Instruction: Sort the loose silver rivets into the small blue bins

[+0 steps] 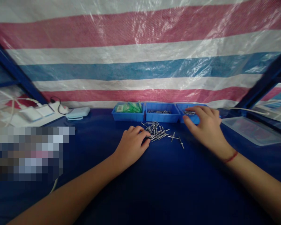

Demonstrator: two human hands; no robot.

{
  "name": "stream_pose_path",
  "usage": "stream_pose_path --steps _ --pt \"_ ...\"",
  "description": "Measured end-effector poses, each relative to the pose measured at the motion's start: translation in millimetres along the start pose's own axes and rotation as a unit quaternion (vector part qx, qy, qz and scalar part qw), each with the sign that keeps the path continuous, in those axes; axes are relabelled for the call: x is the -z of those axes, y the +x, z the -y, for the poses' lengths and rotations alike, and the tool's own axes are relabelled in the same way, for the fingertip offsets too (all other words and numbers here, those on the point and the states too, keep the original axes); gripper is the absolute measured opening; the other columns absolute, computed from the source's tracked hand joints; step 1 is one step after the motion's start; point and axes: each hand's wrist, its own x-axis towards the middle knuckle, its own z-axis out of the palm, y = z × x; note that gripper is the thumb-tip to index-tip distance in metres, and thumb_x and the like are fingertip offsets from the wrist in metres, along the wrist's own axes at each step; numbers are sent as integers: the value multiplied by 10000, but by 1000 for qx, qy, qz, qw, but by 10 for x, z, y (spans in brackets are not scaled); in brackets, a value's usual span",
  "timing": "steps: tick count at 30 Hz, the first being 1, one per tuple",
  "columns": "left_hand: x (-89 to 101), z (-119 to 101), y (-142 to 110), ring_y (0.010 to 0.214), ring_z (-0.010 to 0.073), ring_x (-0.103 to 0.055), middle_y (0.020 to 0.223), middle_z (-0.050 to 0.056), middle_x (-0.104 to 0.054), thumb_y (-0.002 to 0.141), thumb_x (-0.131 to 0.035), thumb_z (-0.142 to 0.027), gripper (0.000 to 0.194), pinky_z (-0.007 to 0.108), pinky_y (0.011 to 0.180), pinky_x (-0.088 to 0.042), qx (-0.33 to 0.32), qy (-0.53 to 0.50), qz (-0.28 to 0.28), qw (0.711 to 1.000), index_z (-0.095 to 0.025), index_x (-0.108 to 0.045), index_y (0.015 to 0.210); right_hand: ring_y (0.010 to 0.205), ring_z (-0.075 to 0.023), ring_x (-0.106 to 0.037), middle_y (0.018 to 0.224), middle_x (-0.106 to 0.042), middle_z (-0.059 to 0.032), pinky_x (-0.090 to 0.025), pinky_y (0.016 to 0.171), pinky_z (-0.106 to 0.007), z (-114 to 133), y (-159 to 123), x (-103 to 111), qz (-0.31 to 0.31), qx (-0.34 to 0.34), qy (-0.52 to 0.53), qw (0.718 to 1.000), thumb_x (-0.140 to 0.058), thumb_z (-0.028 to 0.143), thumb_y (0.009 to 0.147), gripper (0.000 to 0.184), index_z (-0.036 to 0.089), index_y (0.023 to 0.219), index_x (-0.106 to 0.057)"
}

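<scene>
A loose pile of silver blind rivets [158, 131] lies on the dark blue tabletop, with a few strays at its right side. My left hand [132, 145] rests at the pile's left edge, its thumb and forefinger curled together on rivets there. Over the right blue bin [179, 107] hovers my right hand [204, 125], thumb and fingers apart, with nothing visible in it. Part of that bin and the metal pieces [189, 112] inside are hidden behind the hand. More rivets [159, 112] lie in the middle blue bin [162, 117].
The left blue bin [128, 117] holds green plastic packets [132, 107]. A light blue case [78, 112] and a white power strip [46, 112] with plugs sit at the left. At the right lies a clear plastic lid [255, 131]. A striped sheet [140, 68] hangs behind.
</scene>
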Motion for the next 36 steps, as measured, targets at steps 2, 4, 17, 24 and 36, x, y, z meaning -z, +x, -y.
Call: stream_pose_path --steps 2,4,17,24,36 --pt "5 7 -1 929 218 -532 992 21 -642 889 -484 -264 185 346 769 -397 -3 8 4 1000 -233 -644 977 1028 -313 -516 1047 -638 -89 -387 828 -466 152 -67 22 38 29 53 997 -513 366 830 243 225 996 -621" --pt "16 11 0 894 212 -551 933 9 -655 889 -487 -255 167 341 741 -390 2 11 10 1000 -233 -636 960 1018 -293 -533 1028 -648 -67 -388 855 -466 282 -136 33 72 51 103 991 -521 341 831 208 233 981 -618" --pt "36 -15 3 944 191 -607 1024 33 -657 912 -465 -189 207 339 810 -441 -21 -65 -24 997 -209 -580 1083 923 -200 -586 953 -675 -44 -460 840 -378 500 -251 74 171 135 230 949 -556 247 842 138 207 946 -637" --pt "64 -143 -40 855 145 -625 953 20 -674 883 -515 -205 145 267 773 -468 -46 -225 -86 969 -203 -599 1002 880 -176 -611 920 -686 -31 -487 793 -334 643 -333 129 211 160 291 919 -504 224 886 160 226 945 -653" --pt "37 -189 -58 764 136 -617 830 9 -672 853 -554 -268 131 250 704 -466 40 -368 -72 926 -183 -645 893 868 -169 -640 984 -701 -47 -503 796 -331 676 -331 163 250 100 356 895 -483 277 901 208 231 973 -672"
